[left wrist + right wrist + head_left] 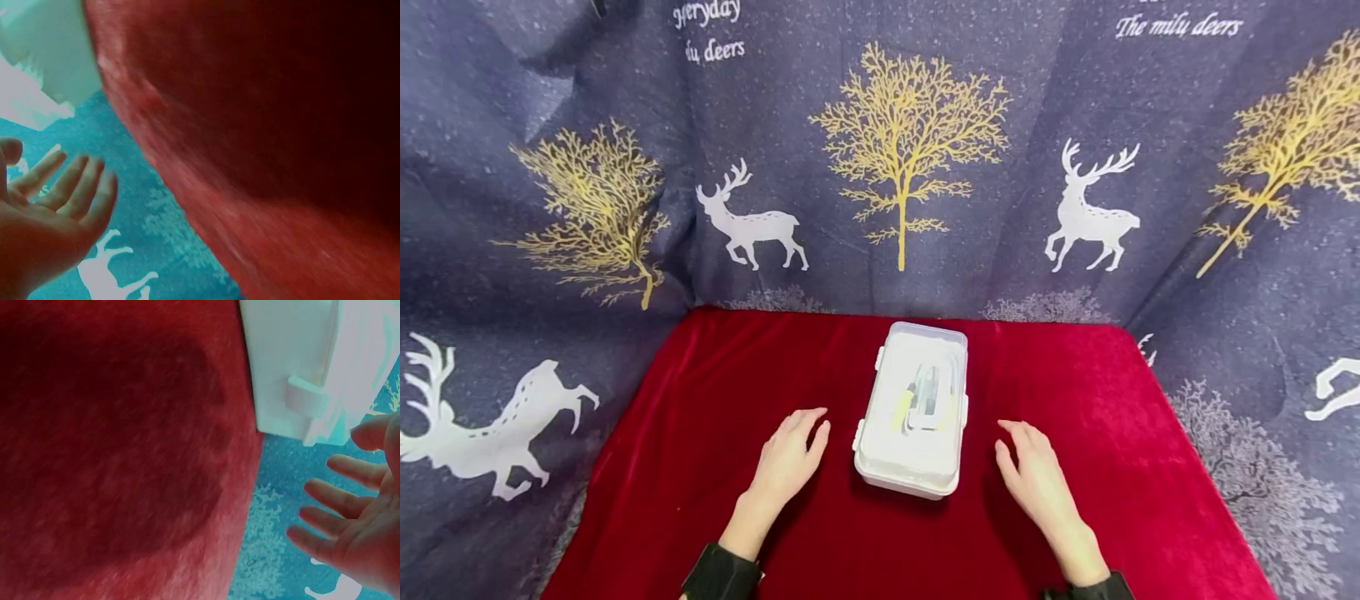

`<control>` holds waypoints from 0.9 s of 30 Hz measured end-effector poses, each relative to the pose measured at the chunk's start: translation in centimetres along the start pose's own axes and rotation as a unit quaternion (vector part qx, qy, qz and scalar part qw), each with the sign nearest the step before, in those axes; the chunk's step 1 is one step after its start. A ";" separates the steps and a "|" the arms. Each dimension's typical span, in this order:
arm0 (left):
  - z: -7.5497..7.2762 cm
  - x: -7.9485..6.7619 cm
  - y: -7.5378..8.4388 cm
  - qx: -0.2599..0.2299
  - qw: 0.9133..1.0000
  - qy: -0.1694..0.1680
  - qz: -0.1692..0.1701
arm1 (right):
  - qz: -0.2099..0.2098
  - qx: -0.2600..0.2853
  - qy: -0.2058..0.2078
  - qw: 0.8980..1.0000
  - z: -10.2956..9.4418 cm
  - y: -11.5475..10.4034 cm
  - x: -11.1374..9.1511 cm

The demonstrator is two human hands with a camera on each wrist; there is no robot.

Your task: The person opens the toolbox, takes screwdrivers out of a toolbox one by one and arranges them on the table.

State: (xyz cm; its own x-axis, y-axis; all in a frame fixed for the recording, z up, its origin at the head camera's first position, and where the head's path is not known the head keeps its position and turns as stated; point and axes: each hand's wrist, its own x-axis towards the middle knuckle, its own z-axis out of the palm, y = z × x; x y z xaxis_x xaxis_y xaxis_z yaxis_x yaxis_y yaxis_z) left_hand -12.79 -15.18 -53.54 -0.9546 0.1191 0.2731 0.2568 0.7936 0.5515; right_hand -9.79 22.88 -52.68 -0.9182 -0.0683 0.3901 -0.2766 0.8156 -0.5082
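A white plastic box [910, 458] with a clear lid, a lid handle and side latches sits on the red cloth, slightly tilted from straight. Something with yellow parts [902, 408] shows blurrily through the lid. My left hand [790, 458] hovers to the left of the box, fingers spread loosely and holding nothing. On the other side, my right hand [1033, 471] is held apart from the box, its fingers relaxed. In the right wrist view, a latch [307, 397] stands out from the box's side wall, beyond the fingertips.
Red velvet cloth [700, 417] covers the table. Behind and on both sides hangs a dark blue curtain [940, 292] printed with white deer and golden trees. Dark cuffs [722, 573] cover both wrists.
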 end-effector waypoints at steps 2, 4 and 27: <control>0.1 0.4 0.7 -0.028 0.999 -0.001 -0.018 | 0.022 0.019 -0.023 0.999 0.1 -0.2 0.7; 0.3 1.0 1.7 -0.047 0.998 0.003 -0.030 | 0.049 0.043 -0.047 0.997 0.3 -0.3 1.6; 3.6 3.4 15.6 0.117 0.982 -0.145 0.038 | 0.264 0.433 -0.205 0.837 4.0 0.4 6.2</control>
State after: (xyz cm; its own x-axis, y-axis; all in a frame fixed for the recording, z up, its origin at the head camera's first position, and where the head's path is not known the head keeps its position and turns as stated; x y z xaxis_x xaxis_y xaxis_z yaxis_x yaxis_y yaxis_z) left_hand -12.56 -0.24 -46.82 -0.9456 0.3212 0.0508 0.3194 0.8876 0.3321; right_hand -16.71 20.52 -53.59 -0.9483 -0.1660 -0.2706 0.2598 0.0842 -0.9620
